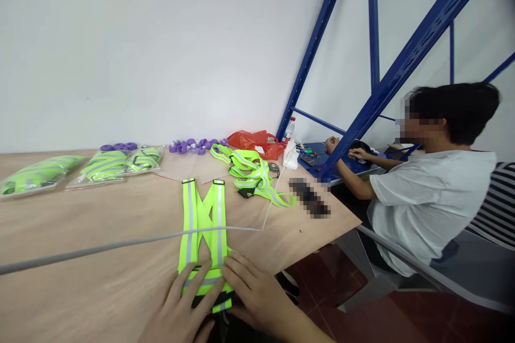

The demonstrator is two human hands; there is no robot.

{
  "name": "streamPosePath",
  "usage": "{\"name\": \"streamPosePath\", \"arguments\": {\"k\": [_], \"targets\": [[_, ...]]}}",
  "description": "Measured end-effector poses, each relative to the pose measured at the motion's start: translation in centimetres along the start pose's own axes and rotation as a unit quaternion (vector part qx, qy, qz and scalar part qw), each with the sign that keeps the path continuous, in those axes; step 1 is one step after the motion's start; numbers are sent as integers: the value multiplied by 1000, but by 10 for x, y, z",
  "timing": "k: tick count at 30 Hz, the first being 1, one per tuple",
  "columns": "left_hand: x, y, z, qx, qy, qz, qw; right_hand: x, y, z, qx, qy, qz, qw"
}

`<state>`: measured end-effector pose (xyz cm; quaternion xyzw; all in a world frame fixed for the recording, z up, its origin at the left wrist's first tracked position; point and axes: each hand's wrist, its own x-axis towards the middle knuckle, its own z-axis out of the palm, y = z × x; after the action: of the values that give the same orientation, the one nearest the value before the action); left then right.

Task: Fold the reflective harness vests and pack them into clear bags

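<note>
A neon yellow reflective vest (pixel 219 214) with silver stripes lies on the table, its two shoulder straps crossing and pointing away from me. My left hand (pixel 183 303) rests on the folded waist band, fingers spread and open. From the other side, my right hand (pixel 257 289) lies with stretched fingers on the band's right edge; its thumb side is partly hidden. A black strap part and a short yellow end show between the hands, near the table's front edge. Farther back right is a loose heap of similar reflective straps (pixel 249 169).
Bagged reflective straps (pixel 42 174) lie at left, with several purple items (pixel 193 144) along the wall. A grey cable (pixel 132 244) crosses the table and vest. A red plastic bag (pixel 255 142) and bottle (pixel 288 129) stand behind. Blue rack posts rise beside a seated person (pixel 434 198) at right.
</note>
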<state>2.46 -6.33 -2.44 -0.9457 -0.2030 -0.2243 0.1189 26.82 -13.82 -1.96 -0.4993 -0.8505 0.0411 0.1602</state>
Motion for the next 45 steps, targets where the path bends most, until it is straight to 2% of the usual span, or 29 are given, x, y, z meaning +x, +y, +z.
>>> {"name": "streamPosePath", "arguments": {"k": [5, 11, 16, 20, 23, 27, 29, 34, 39, 41, 45], "targets": [[-13, -7, 0, -16, 8, 10, 1000, -3, 1, 7, -10, 34, -36, 999], [-16, -13, -10, -72, -16, -21, 997, -3, 5, 8, -2, 51, -32, 998], [-16, -17, -18, -94, 30, -19, 995, -1, 2, 9, -5, 95, -39, 995], [-11, -19, -26, -127, 34, -15, 991, 0, 0, 7, 28, 115, -16, 993], [0, -20, -37, -197, -2, -57, 979, 5, 0, -1, 67, 130, 4, 989], [21, -27, -50, -314, -89, -154, 933, 21, 1, -18, 144, 118, 43, 982], [31, -32, -52, -344, -106, -190, 913, 30, 2, -25, 180, 96, 68, 977], [47, -43, -44, -352, -103, -248, 897, 50, 12, -34, 195, 52, 107, 974], [54, -47, -33, -268, -152, -301, 902, 64, 23, -29, 142, 36, 130, 981], [55, -48, -28, -241, -155, -311, 906, 67, 26, -24, 142, 51, 145, 978], [54, -51, -16, -225, -135, -306, 915, 73, 28, -15, 225, 115, 168, 953]]}}
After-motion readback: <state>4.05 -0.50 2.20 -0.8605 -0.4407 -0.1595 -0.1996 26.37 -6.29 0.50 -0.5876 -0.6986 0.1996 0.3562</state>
